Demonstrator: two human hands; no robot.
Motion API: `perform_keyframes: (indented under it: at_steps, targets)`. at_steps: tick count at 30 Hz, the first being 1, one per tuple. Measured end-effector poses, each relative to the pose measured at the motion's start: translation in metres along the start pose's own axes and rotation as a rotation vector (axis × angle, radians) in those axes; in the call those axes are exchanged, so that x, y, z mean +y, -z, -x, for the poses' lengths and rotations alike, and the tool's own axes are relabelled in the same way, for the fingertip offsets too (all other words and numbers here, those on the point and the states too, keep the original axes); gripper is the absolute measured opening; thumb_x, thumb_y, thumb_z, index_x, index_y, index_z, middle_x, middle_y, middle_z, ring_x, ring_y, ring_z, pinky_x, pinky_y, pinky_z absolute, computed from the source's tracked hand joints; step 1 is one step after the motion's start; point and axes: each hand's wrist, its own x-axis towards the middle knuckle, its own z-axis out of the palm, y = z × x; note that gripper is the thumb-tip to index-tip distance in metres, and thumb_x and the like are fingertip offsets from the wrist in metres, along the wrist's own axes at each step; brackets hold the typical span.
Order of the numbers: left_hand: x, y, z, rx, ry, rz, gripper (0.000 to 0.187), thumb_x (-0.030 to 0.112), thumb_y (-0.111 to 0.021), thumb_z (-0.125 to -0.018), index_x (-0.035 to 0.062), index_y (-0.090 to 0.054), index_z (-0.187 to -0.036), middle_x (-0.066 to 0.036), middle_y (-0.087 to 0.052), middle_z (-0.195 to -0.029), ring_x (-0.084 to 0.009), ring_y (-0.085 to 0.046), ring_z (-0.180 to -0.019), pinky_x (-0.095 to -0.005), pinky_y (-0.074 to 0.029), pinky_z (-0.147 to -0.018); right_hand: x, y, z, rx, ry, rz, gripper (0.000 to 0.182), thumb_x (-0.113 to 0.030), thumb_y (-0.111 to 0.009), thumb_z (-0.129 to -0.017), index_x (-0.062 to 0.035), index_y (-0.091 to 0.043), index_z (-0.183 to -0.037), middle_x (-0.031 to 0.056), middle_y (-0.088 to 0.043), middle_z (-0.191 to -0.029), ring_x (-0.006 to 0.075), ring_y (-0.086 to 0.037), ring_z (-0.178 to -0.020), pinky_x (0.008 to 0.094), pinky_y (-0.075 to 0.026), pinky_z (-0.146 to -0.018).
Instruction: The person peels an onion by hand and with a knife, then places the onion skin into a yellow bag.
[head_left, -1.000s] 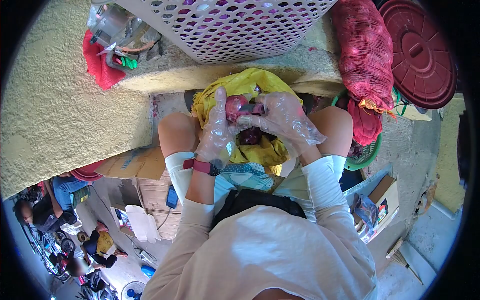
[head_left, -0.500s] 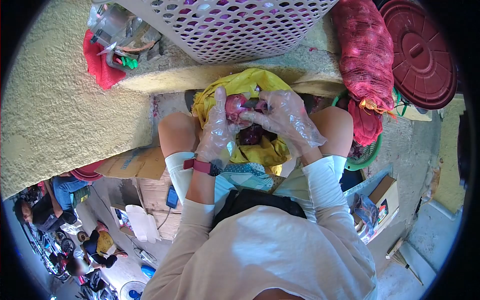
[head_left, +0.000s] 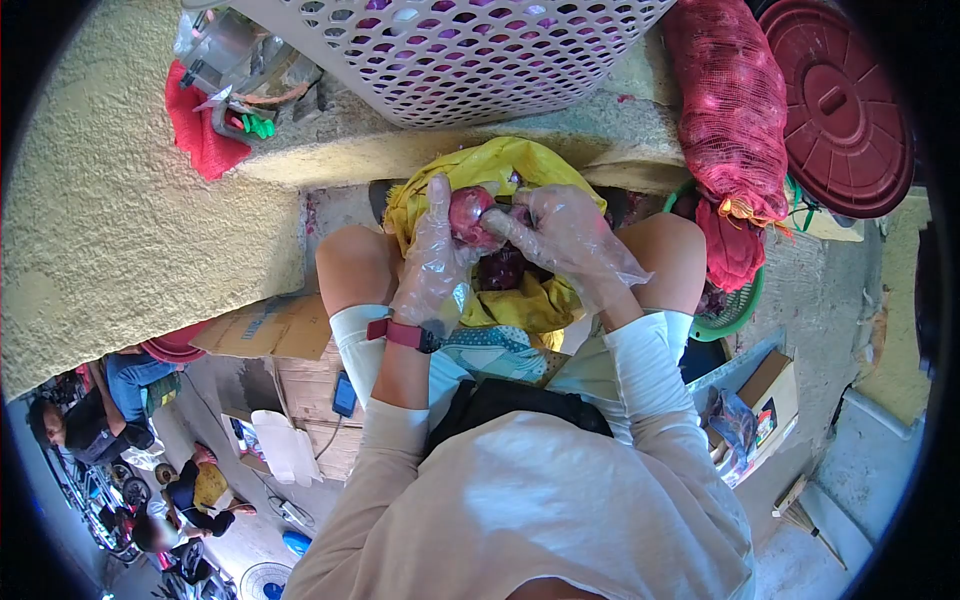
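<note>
Between my knees lies a yellow sack (head_left: 545, 310), its mouth open, with dark red onions (head_left: 502, 268) inside. My left hand (head_left: 435, 255), in a clear plastic glove, is wrapped round a pinkish-red onion (head_left: 471, 216) above the sack, thumb up. My right hand (head_left: 560, 230), gloved the same way, touches the right side of that onion with its fingers curled. Something small and dark shows at the right fingers, too hidden to make out.
A white perforated basket (head_left: 480, 60) stands ahead on the ledge. To its right are a red net sack (head_left: 730, 110), a dark red lid (head_left: 840, 110) and a green basket (head_left: 735, 318). Cardboard (head_left: 265, 328) and a phone (head_left: 344, 394) lie left; two people sit farther off.
My right fingers have shifted slightly left and down over the onion. The onion has turned a little in my left hand, showing a smoother side.
</note>
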Motion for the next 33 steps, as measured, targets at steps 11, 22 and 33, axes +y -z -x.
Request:
perform_keyframes:
  at_steps: [11,22,33]
  targets:
    - [-0.004,0.023,-0.014,-0.056,0.077,-0.112,0.08,0.072,-0.047,-0.099,0.0015,-0.06,-0.134,-0.013,-0.072,-0.113,-0.0222,-0.072,-0.095,-0.0377,-0.061,-0.084,-0.002,-0.001,0.002,-0.176,-0.025,-0.026,0.061,-0.069,-0.065,-0.087,-0.0095,-0.08,-0.08,0.0159,-0.07,-0.071,0.0359,-0.069,-0.068,0.0462,-0.053,-0.067]
    - [0.005,-0.004,0.005,0.08,0.073,0.073,0.074,0.073,-0.054,-0.096,0.0058,-0.061,-0.126,-0.013,-0.07,-0.104,-0.0249,-0.071,-0.088,-0.039,-0.06,-0.081,0.001,-0.001,0.006,-0.307,0.204,0.031,0.065,-0.072,-0.063,-0.086,-0.0091,-0.077,-0.077,0.0149,-0.07,-0.074,0.0372,-0.068,-0.069,0.0477,-0.053,-0.065]
    - [-0.002,0.011,-0.013,-0.016,0.005,0.216,0.055,0.052,-0.062,-0.101,0.0028,-0.061,-0.126,-0.015,-0.071,-0.108,-0.0281,-0.072,-0.097,-0.0392,-0.062,-0.087,-0.01,0.013,0.005,0.067,0.067,-0.085,0.056,-0.063,-0.082,-0.075,-0.0076,-0.078,-0.086,0.0156,-0.069,-0.071,0.0339,-0.069,-0.064,0.0432,-0.053,-0.06]
